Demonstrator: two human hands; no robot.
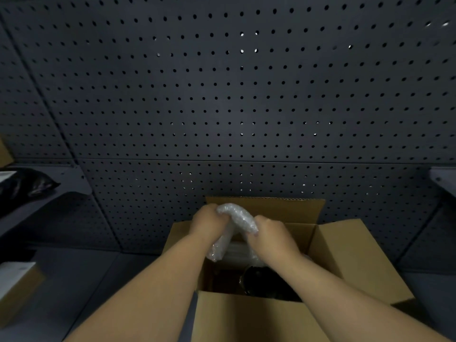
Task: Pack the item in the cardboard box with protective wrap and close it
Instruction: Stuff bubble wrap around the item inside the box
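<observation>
Two bare forearms, no sleeves, gloves, watch or rings; left hand [209, 222], right hand [274, 236].

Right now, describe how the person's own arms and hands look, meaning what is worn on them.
Both forearms come in bare from the bottom edge, with no sleeve in view. The left hand and the right hand wear no gloves. No watch, band or ring shows on the visible sides. No markings show.

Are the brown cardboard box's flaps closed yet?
No, the brown cardboard box stands open while both hands hold the clear bubble wrap above it.
</observation>
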